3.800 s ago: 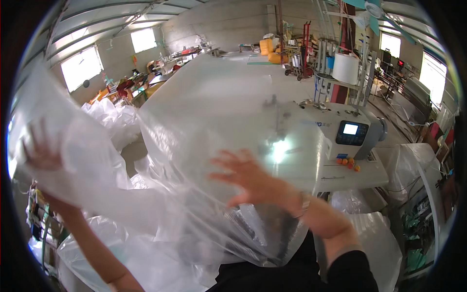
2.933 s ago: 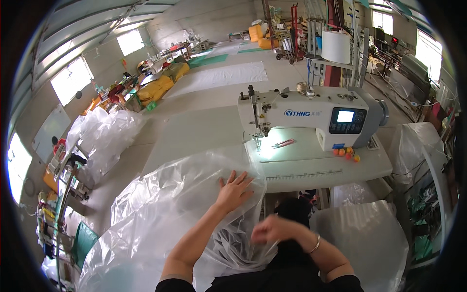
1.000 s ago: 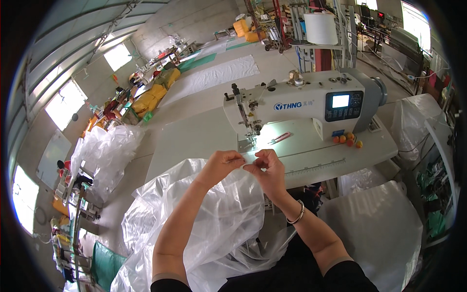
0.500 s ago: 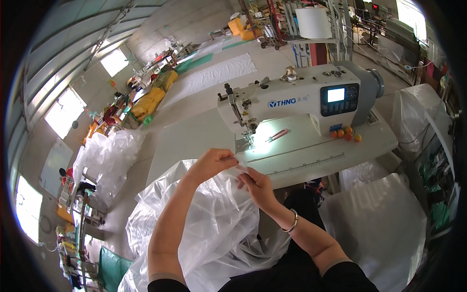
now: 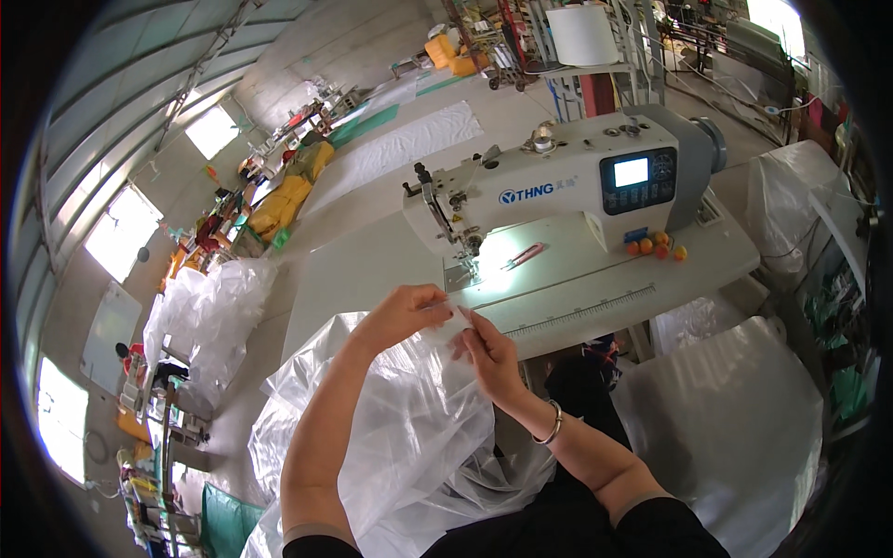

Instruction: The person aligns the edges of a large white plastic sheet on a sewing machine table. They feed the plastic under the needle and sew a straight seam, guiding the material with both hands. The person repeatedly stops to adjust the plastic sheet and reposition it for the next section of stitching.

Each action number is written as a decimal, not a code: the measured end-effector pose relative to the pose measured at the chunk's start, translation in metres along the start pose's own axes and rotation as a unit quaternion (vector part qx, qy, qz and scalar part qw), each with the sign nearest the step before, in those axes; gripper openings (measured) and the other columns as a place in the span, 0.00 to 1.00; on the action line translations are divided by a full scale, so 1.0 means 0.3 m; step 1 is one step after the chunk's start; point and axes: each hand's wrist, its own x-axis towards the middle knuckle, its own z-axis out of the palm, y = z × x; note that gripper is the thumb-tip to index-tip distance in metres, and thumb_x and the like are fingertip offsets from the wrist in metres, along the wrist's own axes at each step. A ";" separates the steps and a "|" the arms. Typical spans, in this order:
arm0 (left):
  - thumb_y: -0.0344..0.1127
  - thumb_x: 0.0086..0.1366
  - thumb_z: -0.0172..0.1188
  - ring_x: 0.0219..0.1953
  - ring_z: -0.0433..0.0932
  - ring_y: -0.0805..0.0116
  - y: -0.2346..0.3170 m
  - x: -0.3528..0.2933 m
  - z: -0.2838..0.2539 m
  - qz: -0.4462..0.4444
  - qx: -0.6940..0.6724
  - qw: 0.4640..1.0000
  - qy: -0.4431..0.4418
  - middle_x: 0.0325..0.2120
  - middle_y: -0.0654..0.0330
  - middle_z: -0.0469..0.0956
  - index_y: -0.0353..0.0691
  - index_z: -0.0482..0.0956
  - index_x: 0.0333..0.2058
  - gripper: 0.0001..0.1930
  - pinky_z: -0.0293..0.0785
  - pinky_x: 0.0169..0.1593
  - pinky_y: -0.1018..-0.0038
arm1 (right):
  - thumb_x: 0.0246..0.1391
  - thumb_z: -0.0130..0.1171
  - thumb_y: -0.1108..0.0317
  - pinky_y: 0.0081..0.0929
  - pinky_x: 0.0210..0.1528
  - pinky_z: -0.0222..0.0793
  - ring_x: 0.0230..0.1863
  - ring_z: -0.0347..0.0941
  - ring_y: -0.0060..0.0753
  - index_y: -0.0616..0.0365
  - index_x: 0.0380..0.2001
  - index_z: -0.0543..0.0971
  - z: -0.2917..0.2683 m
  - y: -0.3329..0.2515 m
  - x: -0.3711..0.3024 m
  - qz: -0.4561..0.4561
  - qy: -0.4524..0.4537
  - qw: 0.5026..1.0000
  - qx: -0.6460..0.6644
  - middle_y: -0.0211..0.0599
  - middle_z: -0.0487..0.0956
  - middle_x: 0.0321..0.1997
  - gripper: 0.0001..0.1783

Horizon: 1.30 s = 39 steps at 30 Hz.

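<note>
A large clear plastic sheet spills in folds over my lap and up to the front edge of the sewing table. My left hand pinches its upper edge between thumb and fingers. Close by on the right, my right hand grips the same edge, with a short stretch of plastic between the two. Just beyond my hands stands a white sewing machine, its lamp lit over the needle area and its small screen glowing. The sheet's edge is apart from the presser foot.
On the sewing table lie a red-handled cutter and several small orange fruits. A white thread cone stands behind the machine. More plastic sheeting hangs at right, and a plastic heap sits at left.
My right hand has shifted slightly, and the bit of plastic between my hands is spread a little wider. The whole view has tilted a little.
</note>
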 end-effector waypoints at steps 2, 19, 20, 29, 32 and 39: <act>0.32 0.64 0.60 0.31 0.74 0.78 -0.013 0.008 -0.020 -0.004 -0.008 1.000 -0.023 0.28 0.65 0.78 0.32 0.80 0.37 0.09 0.71 0.37 0.79 | 0.66 0.47 0.71 0.13 0.32 0.64 0.28 0.71 0.13 0.60 0.61 0.68 -0.004 -0.007 -0.002 0.006 -0.009 0.999 0.037 0.27 0.79 0.30 0.20; 0.33 0.53 0.67 0.37 0.74 0.58 -0.012 -0.048 0.110 0.216 0.302 0.889 0.269 0.30 0.61 0.77 0.38 0.78 0.29 0.08 0.69 0.43 0.65 | 0.68 0.45 0.70 0.12 0.29 0.62 0.28 0.72 0.14 0.58 0.61 0.67 -0.047 0.001 -0.017 0.015 -0.020 0.997 0.067 0.31 0.80 0.34 0.20; 0.33 0.53 0.66 0.37 0.74 0.59 -0.009 -0.039 0.115 0.214 0.307 0.885 0.277 0.29 0.61 0.77 0.39 0.78 0.28 0.07 0.69 0.43 0.65 | 0.68 0.45 0.69 0.12 0.29 0.62 0.28 0.72 0.14 0.58 0.61 0.67 -0.049 0.001 -0.016 0.009 -0.020 0.998 0.066 0.31 0.80 0.34 0.20; 0.33 0.55 0.65 0.34 0.75 0.62 -0.021 -0.027 0.107 0.265 0.361 0.855 0.261 0.27 0.63 0.77 0.41 0.79 0.28 0.05 0.68 0.39 0.68 | 0.68 0.45 0.69 0.12 0.29 0.63 0.28 0.72 0.14 0.58 0.63 0.65 -0.054 0.008 -0.018 0.001 -0.022 0.998 0.052 0.31 0.80 0.34 0.21; 0.35 0.54 0.66 0.35 0.76 0.62 -0.033 -0.037 0.122 0.246 0.345 0.860 0.283 0.28 0.62 0.77 0.41 0.79 0.28 0.06 0.69 0.38 0.69 | 0.68 0.44 0.69 0.12 0.29 0.63 0.28 0.72 0.14 0.57 0.63 0.65 -0.059 -0.006 -0.016 0.007 -0.023 0.999 0.043 0.31 0.80 0.34 0.22; 0.42 0.55 0.66 0.37 0.77 0.60 -0.051 -0.046 0.116 0.184 0.363 0.874 0.267 0.30 0.62 0.78 0.41 0.79 0.32 0.12 0.68 0.41 0.66 | 0.67 0.45 0.71 0.12 0.29 0.63 0.28 0.73 0.14 0.57 0.63 0.65 -0.059 -0.014 -0.019 0.009 -0.023 0.997 0.069 0.30 0.81 0.35 0.22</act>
